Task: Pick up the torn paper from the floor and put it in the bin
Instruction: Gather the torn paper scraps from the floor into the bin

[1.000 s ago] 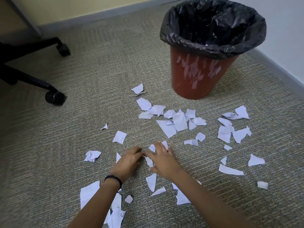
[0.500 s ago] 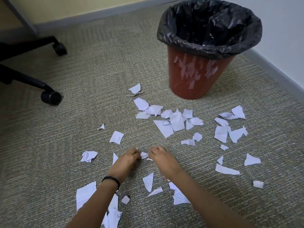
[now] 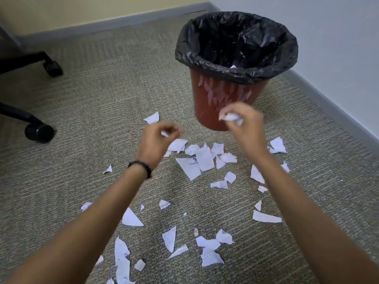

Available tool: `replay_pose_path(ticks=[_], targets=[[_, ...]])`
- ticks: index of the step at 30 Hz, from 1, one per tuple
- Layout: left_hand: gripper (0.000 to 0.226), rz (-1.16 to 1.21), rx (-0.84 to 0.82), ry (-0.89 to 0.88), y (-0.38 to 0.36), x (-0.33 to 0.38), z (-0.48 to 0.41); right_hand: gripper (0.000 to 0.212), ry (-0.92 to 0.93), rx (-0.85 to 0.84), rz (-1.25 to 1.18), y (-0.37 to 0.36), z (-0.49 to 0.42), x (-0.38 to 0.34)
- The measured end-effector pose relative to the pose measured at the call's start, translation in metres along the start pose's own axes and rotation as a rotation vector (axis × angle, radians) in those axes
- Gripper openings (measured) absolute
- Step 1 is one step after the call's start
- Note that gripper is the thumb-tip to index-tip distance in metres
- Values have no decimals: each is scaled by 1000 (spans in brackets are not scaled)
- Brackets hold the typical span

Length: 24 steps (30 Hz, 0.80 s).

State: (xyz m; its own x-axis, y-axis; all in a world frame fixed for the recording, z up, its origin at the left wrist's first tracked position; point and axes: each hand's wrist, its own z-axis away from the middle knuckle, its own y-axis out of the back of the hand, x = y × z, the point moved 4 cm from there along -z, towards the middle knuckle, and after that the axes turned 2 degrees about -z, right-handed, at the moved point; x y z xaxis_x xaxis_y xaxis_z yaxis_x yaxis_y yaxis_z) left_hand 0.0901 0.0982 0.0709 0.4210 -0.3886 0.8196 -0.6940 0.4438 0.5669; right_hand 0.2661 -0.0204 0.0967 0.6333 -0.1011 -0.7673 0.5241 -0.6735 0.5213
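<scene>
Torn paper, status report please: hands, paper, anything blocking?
Left hand pinches a scrap. Right hand grips crumpled paper, short of the bin. Nothing in the way.

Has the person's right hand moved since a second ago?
Yes. The right hand has lifted off the carpet toward the bin, gripping a paper wad, and now overlaps its red wall.

Grey-beige ribbed carpet floor (image 3: 98, 103). A red bin (image 3: 207, 113) with a black liner stands upright on it, near the right wall. Torn paper scraps (image 3: 205, 158) are scattered on the carpet in front of the bin, with an overlapping cluster mid-floor. A large triangle (image 3: 189, 168) lies at the cluster's near-left edge and a long strip (image 3: 266, 217) off to the right. One lone scrap (image 3: 152, 118) lies just left of the bin base. More bits (image 3: 211, 257) lie nearer me. Two black chair casters (image 3: 40, 132) rest on the carpet far left.
</scene>
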Motion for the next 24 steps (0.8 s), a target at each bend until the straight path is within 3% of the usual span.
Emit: replay_pose_path(ticks=[3, 5, 7, 9, 11, 15, 18, 21, 24], targets=[[7, 184, 24, -105, 0, 70, -45, 16, 135, 283, -34, 40, -47, -26], [7, 290, 70, -168, -1, 111, -73, 17, 170, 360, -38, 53, -73, -34], [13, 351, 64, -187, -8, 139, -98, 19, 159, 251, 49, 54, -96, -35], [27, 308, -1, -192, -18, 153, -117, 40, 88, 34, 202, 49, -109, -28], [34, 232, -7, -203, -25, 153, -125, 51, 71, -6, 229, 52, -107, -23], [39, 132, 200, -310, -30, 119, -101, 30, 185, 409, 61, 72, -70, -6], [48, 21, 276, -287, -39, 72, -73, 34, 23, 508, -1, 74, -33, 40], [50, -104, 201, -165, -53, 19, -56, 35, -198, 322, 100, 63, -1, 97], [56, -204, -15, 11, -70, -34, -49, 43, -355, -68, 186, 34, 21, 140]])
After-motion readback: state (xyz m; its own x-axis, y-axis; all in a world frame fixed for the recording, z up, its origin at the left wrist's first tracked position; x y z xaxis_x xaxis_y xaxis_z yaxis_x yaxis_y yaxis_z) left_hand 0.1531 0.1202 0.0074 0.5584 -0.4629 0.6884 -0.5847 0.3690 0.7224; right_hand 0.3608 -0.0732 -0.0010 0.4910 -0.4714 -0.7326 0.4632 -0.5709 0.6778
